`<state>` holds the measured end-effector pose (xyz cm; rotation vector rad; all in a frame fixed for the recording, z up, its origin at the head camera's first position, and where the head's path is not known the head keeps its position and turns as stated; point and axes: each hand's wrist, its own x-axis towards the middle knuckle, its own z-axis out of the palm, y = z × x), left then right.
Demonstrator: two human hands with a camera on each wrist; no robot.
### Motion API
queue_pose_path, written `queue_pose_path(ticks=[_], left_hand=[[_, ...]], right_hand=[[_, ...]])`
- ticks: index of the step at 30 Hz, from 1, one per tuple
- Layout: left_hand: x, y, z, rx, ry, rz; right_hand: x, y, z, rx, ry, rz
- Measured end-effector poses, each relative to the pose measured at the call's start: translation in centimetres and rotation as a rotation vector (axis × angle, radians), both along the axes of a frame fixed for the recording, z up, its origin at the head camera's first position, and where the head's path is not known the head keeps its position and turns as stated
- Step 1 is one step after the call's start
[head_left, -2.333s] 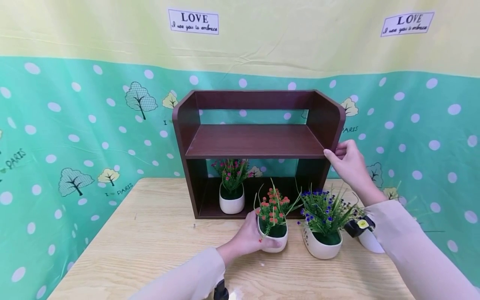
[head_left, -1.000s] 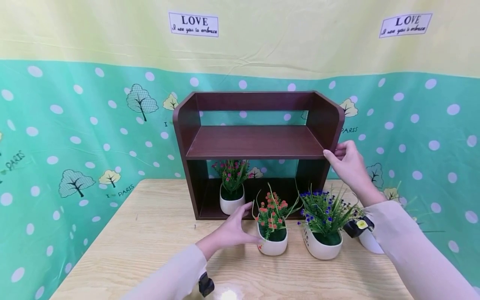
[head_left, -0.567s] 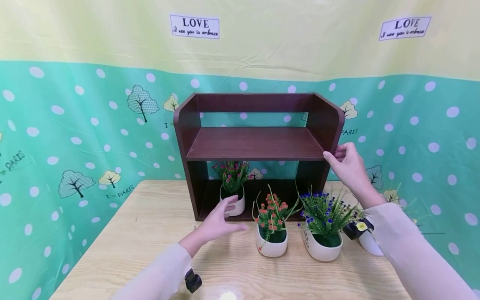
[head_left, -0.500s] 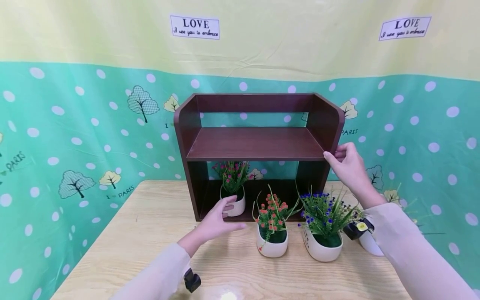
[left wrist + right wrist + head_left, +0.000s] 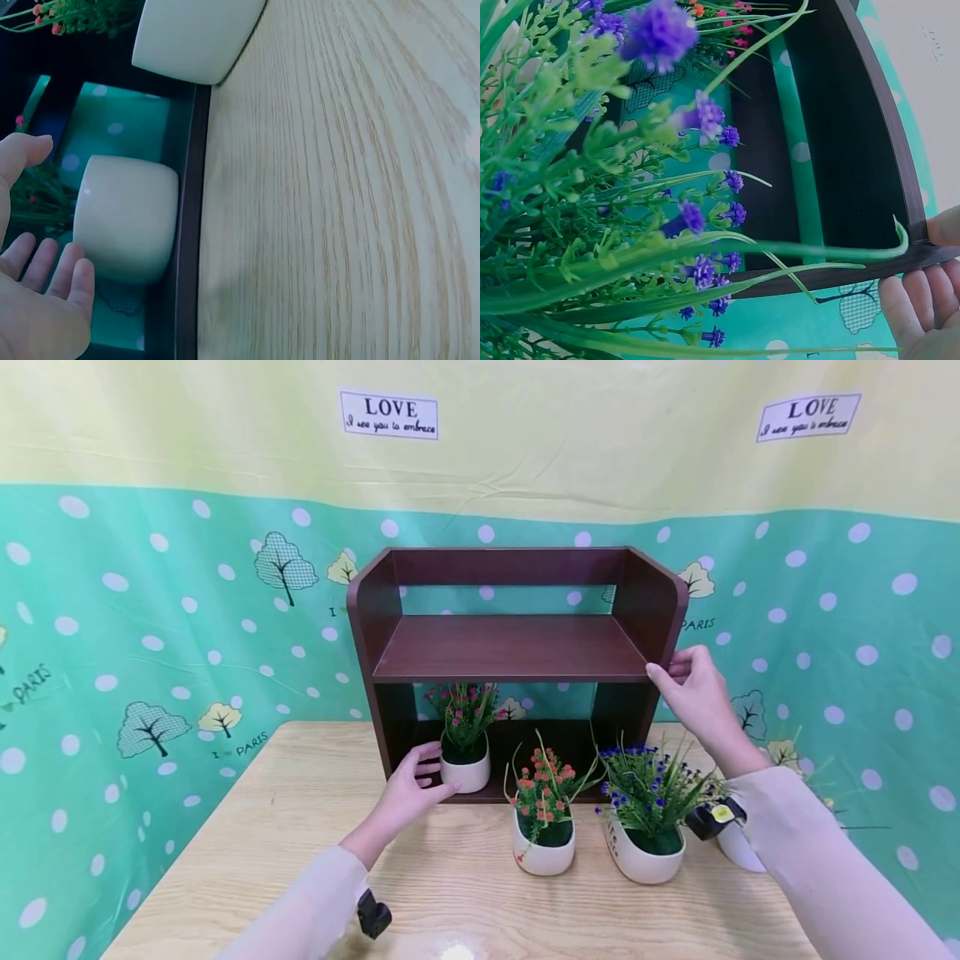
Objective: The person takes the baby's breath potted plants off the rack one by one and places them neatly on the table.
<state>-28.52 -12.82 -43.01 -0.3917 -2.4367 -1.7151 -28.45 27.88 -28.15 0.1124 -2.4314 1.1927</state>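
On the lower level of a dark brown two-tier shelf (image 5: pixel 510 647) stands a potted plant (image 5: pixel 465 772) with pink flowers in a white pot. My left hand (image 5: pixel 405 787) is at that pot's left side, thumb in front and fingers spread behind. Seen from the left wrist, the fingers (image 5: pixel 64 277) are loosely extended right by the white pot (image 5: pixel 127 217), not wrapped round it. My right hand (image 5: pixel 696 689) pinches the front edge of the shelf's right side panel, thumb (image 5: pixel 946 227) on one face and fingers on the other.
A potted plant with orange flowers (image 5: pixel 545 858) stands on the wooden table (image 5: pixel 300 827) before the shelf. Right of it is a potted plant with blue-purple flowers (image 5: pixel 648 864). Another white pot (image 5: pixel 742 847) is partly hidden by the right forearm. A patterned curtain (image 5: pixel 187 568) hangs behind.
My left hand has let go of the orange-flowered plant, now left standing on the table, and moved left to the pink-flowered plant's pot. The right hand has stayed on the shelf's side panel.
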Motion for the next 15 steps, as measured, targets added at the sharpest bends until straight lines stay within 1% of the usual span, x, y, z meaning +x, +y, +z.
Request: queue_pose_path(ticks=[3, 7, 11, 15], left_hand=[[-0.3, 0.1, -0.2, 0.0, -0.005, 0.032], [-1.0, 0.6, -0.8, 0.011, 0.002, 0.071], [-1.8, 1.0, -1.4, 0.028, -0.009, 0.105], [-2.6, 1.3, -1.7, 0.006, -0.03, 0.134]], right_hand=[[-0.1, 0.0, 0.0, -0.002, -0.001, -0.001], [-0.1, 0.0, 0.0, -0.006, 0.003, 0.002], [0.0, 0.0, 0.0, -0.011, 0.001, 0.006], [-0.1, 0.0, 0.0, -0.015, 0.004, 0.005]])
